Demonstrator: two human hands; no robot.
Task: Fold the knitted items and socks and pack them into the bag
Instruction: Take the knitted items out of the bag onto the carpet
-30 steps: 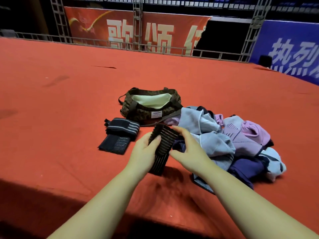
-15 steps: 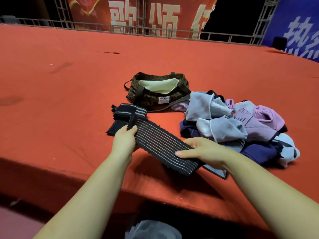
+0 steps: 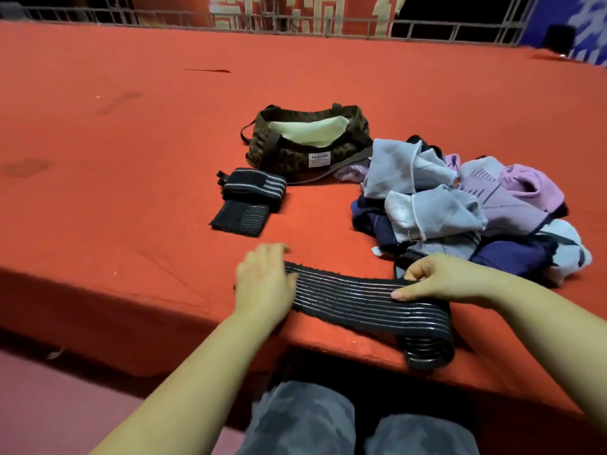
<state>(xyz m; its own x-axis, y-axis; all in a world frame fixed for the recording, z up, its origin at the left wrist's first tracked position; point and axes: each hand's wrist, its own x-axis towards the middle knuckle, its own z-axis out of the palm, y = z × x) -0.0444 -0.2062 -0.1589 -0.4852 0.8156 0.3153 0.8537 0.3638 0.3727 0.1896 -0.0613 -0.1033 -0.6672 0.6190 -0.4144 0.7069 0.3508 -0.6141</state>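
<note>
A long black knitted band with thin grey stripes (image 3: 354, 298) lies stretched along the near edge of the red surface, its right end curling over the edge. My left hand (image 3: 264, 284) rests flat on its left end, fingers relaxed. My right hand (image 3: 437, 279) pinches the band's upper edge near the middle. A camouflage bag (image 3: 295, 152) with a pale lining stands open further back. Two folded black striped pieces (image 3: 246, 201) lie in front of the bag. A heap of socks and knitted items (image 3: 460, 208) in grey, lilac, pink and navy sits at the right.
The red carpeted platform (image 3: 131, 142) stretches wide to the left and back. A metal railing (image 3: 295, 21) and banners line its far side. My knees in grey trousers (image 3: 305, 421) are below the platform's near edge.
The band was bunched upright between both hands, then drawn out and laid flat along the near edge. My left hand went from gripping its end to lying on it. The view tilted downward.
</note>
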